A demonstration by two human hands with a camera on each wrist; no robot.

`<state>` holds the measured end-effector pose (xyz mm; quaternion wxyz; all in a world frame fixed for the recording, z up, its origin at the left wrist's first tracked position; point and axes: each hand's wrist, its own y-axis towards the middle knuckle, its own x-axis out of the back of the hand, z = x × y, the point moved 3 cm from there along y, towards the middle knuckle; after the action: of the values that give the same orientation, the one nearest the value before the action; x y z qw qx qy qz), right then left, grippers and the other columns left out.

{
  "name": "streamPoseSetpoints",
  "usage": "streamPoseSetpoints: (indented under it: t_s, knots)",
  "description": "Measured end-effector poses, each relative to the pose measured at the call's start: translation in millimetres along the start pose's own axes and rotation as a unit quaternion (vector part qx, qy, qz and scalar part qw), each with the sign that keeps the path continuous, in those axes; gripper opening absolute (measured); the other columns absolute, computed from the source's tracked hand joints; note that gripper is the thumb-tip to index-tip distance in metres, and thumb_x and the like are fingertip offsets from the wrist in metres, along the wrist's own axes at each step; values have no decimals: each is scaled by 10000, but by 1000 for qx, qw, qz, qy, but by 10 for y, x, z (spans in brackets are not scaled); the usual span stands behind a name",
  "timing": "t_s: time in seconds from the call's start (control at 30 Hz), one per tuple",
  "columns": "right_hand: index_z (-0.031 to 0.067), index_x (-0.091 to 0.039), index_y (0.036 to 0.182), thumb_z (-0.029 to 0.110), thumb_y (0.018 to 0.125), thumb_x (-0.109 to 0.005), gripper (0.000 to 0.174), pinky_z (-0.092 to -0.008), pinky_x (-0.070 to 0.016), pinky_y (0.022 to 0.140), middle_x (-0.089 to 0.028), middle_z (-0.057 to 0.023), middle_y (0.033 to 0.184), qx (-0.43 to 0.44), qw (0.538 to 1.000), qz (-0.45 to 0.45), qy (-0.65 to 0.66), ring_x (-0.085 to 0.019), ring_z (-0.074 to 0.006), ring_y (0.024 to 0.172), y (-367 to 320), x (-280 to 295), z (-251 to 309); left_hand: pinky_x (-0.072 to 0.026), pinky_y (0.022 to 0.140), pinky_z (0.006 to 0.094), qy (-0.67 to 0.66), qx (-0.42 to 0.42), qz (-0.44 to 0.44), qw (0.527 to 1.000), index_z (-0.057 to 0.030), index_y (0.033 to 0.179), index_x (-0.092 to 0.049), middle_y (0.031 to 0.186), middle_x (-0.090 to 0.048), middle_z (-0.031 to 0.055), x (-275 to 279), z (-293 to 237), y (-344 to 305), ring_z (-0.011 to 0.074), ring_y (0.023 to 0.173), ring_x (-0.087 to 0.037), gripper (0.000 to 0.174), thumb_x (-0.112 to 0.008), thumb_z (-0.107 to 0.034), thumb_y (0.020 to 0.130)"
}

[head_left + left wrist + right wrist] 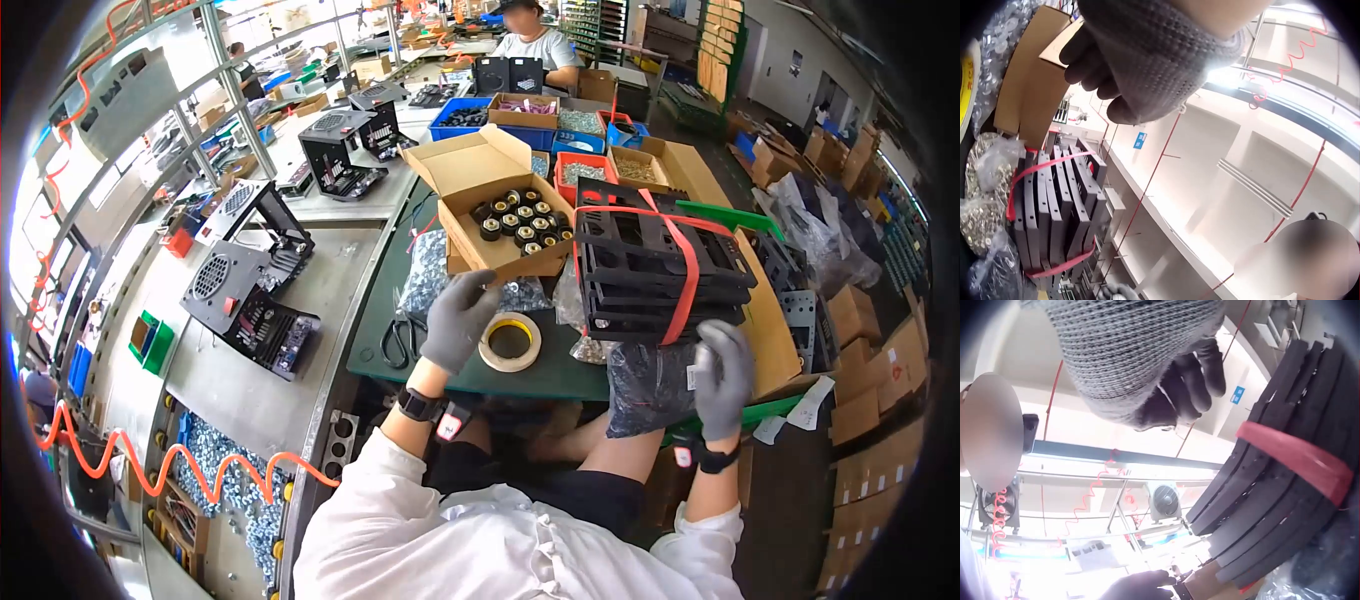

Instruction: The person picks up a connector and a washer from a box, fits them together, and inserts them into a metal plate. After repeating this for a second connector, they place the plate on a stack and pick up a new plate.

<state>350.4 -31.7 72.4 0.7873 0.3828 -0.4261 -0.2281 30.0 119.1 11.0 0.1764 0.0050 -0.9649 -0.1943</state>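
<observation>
Both hands wear grey gloves. My left hand (460,325), fingers loosely bent and holding nothing, hovers in front of an open cardboard box (480,262). Inside that box lie several black round parts with brass-coloured centres (523,217). Beside the hand are a roll of tape (510,342) and black-handled scissors (402,340). My right hand (722,378) is at the near right corner of a stack of black metal panels (650,262), bound with red straps (690,280). In the right wrist view, its loosely bent fingers (1194,387) appear apart from the stack (1285,456), with nothing in them.
A dark plastic bag (650,395) hangs over the front edge of the green tabletop (570,375). Bags of small metal parts (425,270) lie by the box. Bins of hardware (580,170) stand behind. Black machine housings (255,300) sit on the bench at left.
</observation>
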Motion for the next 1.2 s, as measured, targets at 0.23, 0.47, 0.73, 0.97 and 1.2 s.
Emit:
streamPoseSetpoints:
  t_s: [0.23,0.47,0.73,0.97,1.2]
  knots:
    - [61,-598,1174,364,850,-673,450,-463,-444,930,-629,-154,1140,59,987,88,-122,-585,-349,1062,912,-973,135,-531,742,331,-77,-85,107,988,-49,1157,-637,989,-663,131,-537,-169,-138,226,834,-671,337,-669,-238,879]
    - [123,-627,833,257,754,-722,183,-444,-448,822,-605,-83,864,85,974,145,-155,-592,-291,887,1012,-1462,481,-488,873,289,-238,66,194,949,18,1223,-596,1073,-654,43,-558,-90,-284,117,991,-585,359,-647,-194,938]
    - [117,-558,762,73,624,-696,201,-440,-430,723,-515,-71,762,151,978,71,-124,-544,-308,788,679,-856,666,-486,915,327,-148,9,101,984,40,1369,-435,1204,-595,156,-558,-156,-344,205,1042,-605,646,-712,-259,867]
    - [81,-568,804,-41,566,-666,285,-435,-424,684,-506,-83,771,106,992,39,-49,-523,-320,762,436,-648,456,-535,820,410,108,-235,-66,964,-79,1327,-498,1083,-662,151,-868,-537,304,349,953,-653,558,-643,-119,790]
    - [73,-576,786,-77,527,-617,302,-419,-422,652,-507,-83,751,110,994,13,4,-520,-322,741,400,-591,335,-519,711,302,-98,-172,13,980,-67,1125,-673,971,-694,78,-889,-374,569,175,784,-644,284,-566,-14,868]
